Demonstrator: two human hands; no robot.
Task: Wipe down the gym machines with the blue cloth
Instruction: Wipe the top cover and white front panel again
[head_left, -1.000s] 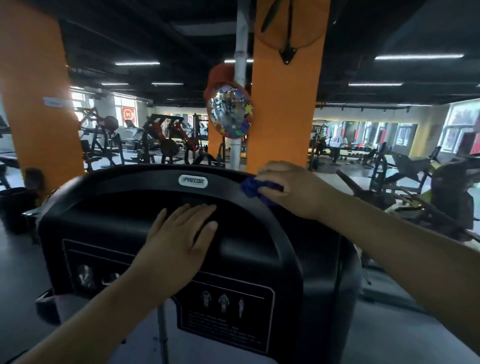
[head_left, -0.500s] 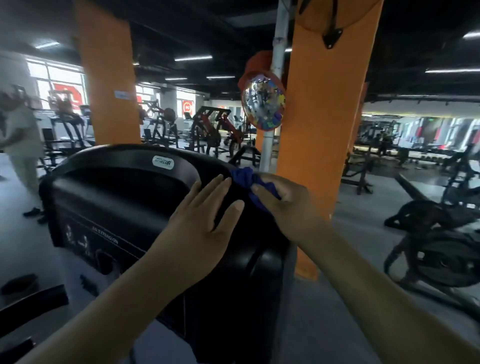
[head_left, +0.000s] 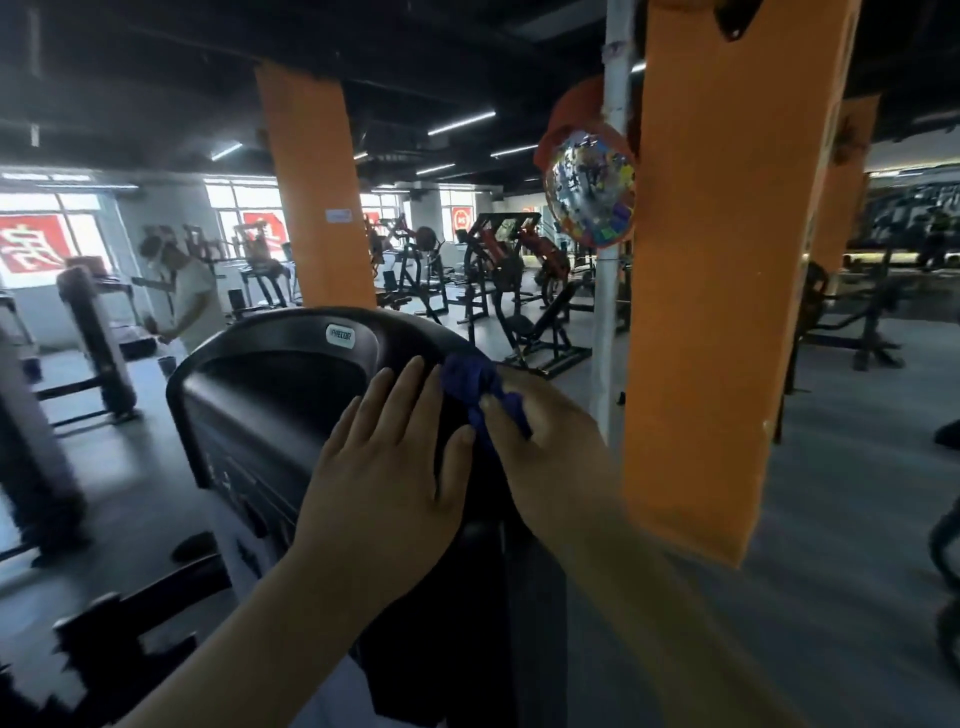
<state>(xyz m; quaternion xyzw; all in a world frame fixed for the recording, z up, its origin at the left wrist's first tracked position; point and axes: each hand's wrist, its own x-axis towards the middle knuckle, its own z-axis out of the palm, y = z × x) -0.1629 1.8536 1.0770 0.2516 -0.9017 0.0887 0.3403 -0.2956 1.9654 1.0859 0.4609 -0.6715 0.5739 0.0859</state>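
A black gym machine housing (head_left: 270, 405) with a small white logo plate fills the centre of the head view. My right hand (head_left: 561, 457) grips a bunched blue cloth (head_left: 478, 389) and holds it against the housing's rounded upper right edge. My left hand (head_left: 384, 478) lies flat on the housing just left of the cloth, fingers straight and spread, holding nothing. Both forearms reach in from the bottom of the frame.
A wide orange pillar (head_left: 727, 291) stands close on the right, with a white pole (head_left: 608, 312) and a round convex mirror (head_left: 589, 189) beside it. Another orange pillar (head_left: 317, 197) is behind. A person (head_left: 184, 296) stands far left among weight machines (head_left: 519, 291).
The view has swung left and around the machine's right side. My right hand has slid the cloth down the rounded edge, and my left hand has shifted right, close beside the cloth.
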